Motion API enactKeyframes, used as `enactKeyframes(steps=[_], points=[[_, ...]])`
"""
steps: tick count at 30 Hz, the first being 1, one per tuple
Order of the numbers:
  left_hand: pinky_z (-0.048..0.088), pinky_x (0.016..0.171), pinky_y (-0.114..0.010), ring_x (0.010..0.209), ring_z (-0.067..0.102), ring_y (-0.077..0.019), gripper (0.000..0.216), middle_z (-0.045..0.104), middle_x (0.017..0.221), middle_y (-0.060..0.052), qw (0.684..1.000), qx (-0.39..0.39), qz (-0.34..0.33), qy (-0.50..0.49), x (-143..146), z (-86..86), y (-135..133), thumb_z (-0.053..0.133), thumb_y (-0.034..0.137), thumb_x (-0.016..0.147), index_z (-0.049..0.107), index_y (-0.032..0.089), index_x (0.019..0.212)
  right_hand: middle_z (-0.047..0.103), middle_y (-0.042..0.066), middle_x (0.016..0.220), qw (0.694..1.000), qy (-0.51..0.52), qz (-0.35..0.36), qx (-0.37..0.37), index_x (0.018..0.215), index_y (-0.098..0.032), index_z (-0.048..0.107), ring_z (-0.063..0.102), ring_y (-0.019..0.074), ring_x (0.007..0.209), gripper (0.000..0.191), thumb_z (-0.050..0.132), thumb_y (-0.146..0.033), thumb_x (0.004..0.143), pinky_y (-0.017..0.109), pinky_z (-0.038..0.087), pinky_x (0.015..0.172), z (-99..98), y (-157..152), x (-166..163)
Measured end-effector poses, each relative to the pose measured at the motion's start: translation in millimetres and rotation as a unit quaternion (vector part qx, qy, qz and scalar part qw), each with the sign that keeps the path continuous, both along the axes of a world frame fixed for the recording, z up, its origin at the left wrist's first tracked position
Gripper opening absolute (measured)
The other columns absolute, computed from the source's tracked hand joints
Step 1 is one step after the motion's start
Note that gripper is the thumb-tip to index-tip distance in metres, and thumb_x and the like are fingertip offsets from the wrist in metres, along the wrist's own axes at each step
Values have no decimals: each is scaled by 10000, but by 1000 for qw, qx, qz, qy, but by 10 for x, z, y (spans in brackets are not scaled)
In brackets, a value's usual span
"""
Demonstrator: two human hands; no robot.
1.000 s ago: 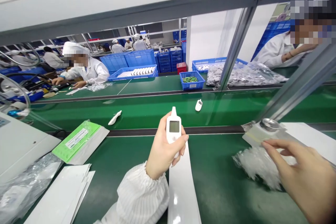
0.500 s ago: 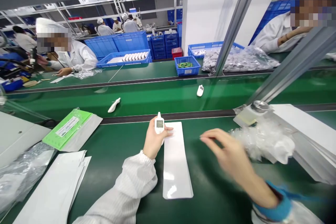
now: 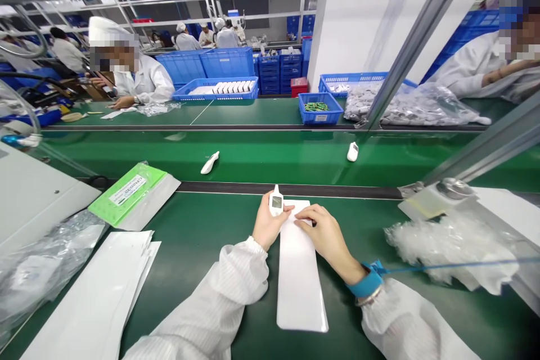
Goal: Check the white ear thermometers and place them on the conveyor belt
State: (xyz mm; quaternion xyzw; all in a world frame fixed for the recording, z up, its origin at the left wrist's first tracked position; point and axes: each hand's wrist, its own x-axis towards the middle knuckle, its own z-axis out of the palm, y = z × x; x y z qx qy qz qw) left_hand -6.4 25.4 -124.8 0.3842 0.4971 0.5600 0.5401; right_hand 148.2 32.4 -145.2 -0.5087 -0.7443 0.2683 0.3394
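My left hand (image 3: 265,224) is wrapped round a white ear thermometer (image 3: 277,202), its pointed tip up and its small grey screen facing me. Under it lies a long stack of glossy white strips (image 3: 298,287) on the green bench. My right hand (image 3: 328,236), with a blue wrist strap (image 3: 366,282), is over the top end of the strips, close to the left fingertips. Its thumb and fingers come together in a pinch; whatever is between them is too small to make out.
Two more thermometers (image 3: 210,163) (image 3: 352,152) lie on the green conveyor (image 3: 278,152). Left are a green packet (image 3: 126,194), white sheets (image 3: 93,287) and plastic bags (image 3: 46,264). Crumpled clear film (image 3: 447,242) lies right, by a metal-topped bottle (image 3: 451,191). Co-workers sit beyond.
My right hand has moved left from above the bench to the top of the white strips, its fingers near my left hand. The view has turned slightly left. My left hand still holds the thermometer.
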Motion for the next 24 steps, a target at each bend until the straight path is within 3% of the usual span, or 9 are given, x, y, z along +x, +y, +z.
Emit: enactKeyframes(steps=[5, 12, 24], points=[[478, 954, -395, 946, 710, -226, 498, 665, 839, 7, 1000, -3, -3, -1, -7, -27, 30, 735, 129, 696, 459, 178, 1107, 691, 41, 902, 1000, 9, -11, -4, 790, -226, 704, 613, 215, 858, 144, 587, -257, 870, 348, 484, 743, -43, 45, -27], [492, 934, -383, 964, 710, -237, 524, 684, 855, -3, 1000, -6, -6, -1, -8, -58, 49, 746, 143, 695, 447, 180, 1124, 697, 30, 906, 1000, 20, -22, 0, 748, -239, 695, 600, 226, 885, 103, 641, -222, 834, 370, 471, 803, -73, 61, -48], [482, 948, -408, 950, 715, -242, 514, 670, 808, 20, 1000, -15, -2, -8, -8, -14, 53, 740, 121, 671, 464, 185, 1100, 687, 4, 859, 999, -20, 18, 26, 754, -217, 580, 600, 209, 825, 104, 604, -124, 794, 355, 407, 765, 60, -64, -87]])
